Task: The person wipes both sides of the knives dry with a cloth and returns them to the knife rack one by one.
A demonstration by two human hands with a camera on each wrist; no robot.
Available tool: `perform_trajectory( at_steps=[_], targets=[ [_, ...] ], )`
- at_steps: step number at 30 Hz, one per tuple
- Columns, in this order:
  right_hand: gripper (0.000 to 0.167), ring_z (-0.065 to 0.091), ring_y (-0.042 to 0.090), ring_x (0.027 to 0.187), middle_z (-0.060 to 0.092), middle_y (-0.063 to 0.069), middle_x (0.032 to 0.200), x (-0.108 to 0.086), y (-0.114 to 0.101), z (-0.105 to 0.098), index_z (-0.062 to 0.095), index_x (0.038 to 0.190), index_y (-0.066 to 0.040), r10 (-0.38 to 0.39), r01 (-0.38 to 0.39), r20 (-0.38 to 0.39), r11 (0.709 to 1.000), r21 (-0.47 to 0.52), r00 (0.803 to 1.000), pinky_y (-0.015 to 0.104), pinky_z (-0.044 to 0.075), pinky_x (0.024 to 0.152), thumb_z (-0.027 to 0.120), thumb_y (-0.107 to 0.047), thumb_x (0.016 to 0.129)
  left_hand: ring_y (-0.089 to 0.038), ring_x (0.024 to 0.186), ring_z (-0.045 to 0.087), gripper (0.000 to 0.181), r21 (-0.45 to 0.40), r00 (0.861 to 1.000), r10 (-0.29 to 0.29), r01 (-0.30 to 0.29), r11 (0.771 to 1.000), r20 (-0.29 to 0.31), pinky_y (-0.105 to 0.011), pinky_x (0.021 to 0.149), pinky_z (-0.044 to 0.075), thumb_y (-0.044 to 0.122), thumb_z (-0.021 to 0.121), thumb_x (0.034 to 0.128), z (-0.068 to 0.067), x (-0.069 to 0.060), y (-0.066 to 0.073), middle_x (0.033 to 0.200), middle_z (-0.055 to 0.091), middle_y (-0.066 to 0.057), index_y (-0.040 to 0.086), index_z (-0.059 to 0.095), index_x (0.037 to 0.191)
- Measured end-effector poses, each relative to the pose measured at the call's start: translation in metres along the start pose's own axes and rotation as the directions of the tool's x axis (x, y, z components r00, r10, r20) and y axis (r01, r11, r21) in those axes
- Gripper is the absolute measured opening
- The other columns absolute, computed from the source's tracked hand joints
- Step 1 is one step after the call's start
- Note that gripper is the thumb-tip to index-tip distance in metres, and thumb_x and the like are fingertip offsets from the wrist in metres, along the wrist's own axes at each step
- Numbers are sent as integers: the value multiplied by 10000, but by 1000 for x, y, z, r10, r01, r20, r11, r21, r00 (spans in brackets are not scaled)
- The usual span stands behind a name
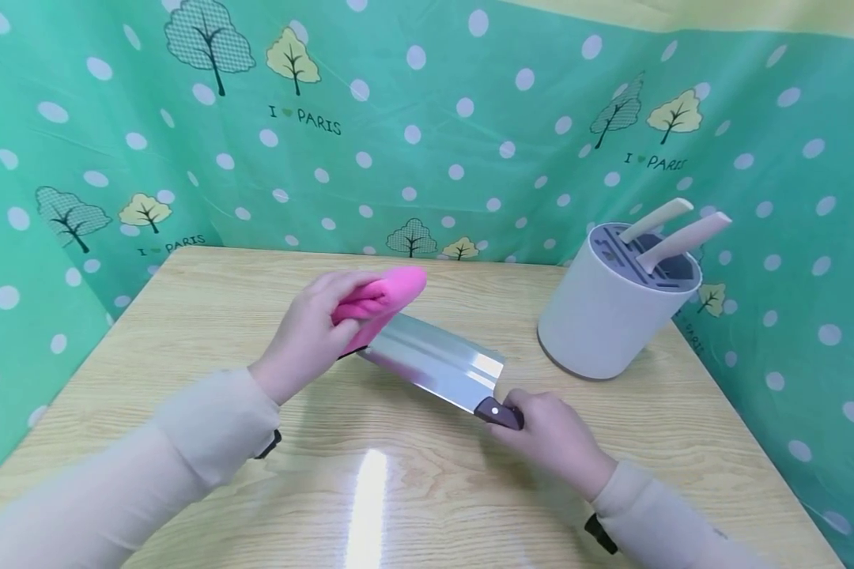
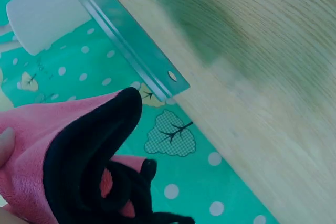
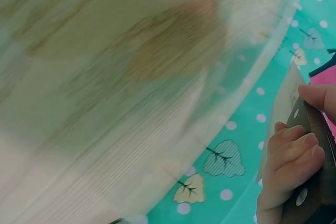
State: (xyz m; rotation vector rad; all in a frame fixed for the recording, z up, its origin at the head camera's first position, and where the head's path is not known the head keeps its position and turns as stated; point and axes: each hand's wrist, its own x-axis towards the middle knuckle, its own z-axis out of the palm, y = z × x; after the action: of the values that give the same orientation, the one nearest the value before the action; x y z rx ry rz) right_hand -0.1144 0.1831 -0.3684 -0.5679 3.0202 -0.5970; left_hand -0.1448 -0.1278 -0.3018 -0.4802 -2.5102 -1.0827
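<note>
My right hand (image 1: 551, 435) grips the dark brown riveted handle of a cleaver (image 1: 434, 356), whose broad shiny blade points left above the table. In the right wrist view, fingers (image 3: 294, 156) curl round that handle. A folded pink cloth (image 1: 391, 292) with a black edge is bunched in my left hand (image 1: 316, 328), by the blade's far end. In the head view the cloth covers part of that end. The left wrist view shows the cloth's black border (image 2: 68, 161) a little apart from the blade (image 2: 131, 40), which has a hole near its corner.
A white knife block (image 1: 598, 308) with a grey slotted top stands at the right rear of the wooden table (image 1: 206, 316). Two pale-handled knives (image 1: 683, 241) stick up from it. A green dotted cloth (image 1: 455, 103) hangs behind and along the sides.
</note>
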Motion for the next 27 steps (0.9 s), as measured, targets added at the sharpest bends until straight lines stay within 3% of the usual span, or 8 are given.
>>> perform_trajectory(
  at_steps=[7,13,19,24,27],
  targets=[
    [221,379,49,463,455,-83,553,-4,-12,-1,588,731,-166,7,-7,18,1000,25,1000,210,280,425,761,-265,827,-326,1180,576,384,93,992,108,-102,990,-62,-586,1039,357,21,755,824,9,1,2,1204,676,-80,171,718,1175],
    [238,351,20,454,437,-102,544,-4,-18,0,577,709,-172,-30,29,14,998,47,999,193,268,415,759,-268,828,-325,1148,584,417,202,965,244,-221,954,-99,-589,959,387,-83,671,802,20,1,-5,1205,675,-63,196,742,1103],
    [214,343,28,470,427,-100,558,-3,-24,2,598,735,-168,-30,29,19,998,47,999,196,261,428,762,-274,823,-312,1149,588,393,216,946,300,-270,938,-121,-547,864,402,-67,675,807,37,0,-11,1178,677,-66,228,745,1057],
    [221,339,27,468,433,-95,560,-3,-28,3,597,739,-161,-47,47,19,998,42,999,198,264,420,770,-274,817,-272,1103,599,413,278,915,385,-342,897,-116,-513,823,412,-77,653,793,52,-4,-15,1109,692,-54,239,750,1042],
    [226,351,25,461,451,-99,563,-2,-29,5,600,740,-158,-57,56,13,997,44,998,198,279,412,777,-277,814,-267,1090,604,419,299,908,409,-367,881,-91,-510,840,428,-63,661,782,60,-8,-16,1108,694,-41,246,746,1052]
  ],
)
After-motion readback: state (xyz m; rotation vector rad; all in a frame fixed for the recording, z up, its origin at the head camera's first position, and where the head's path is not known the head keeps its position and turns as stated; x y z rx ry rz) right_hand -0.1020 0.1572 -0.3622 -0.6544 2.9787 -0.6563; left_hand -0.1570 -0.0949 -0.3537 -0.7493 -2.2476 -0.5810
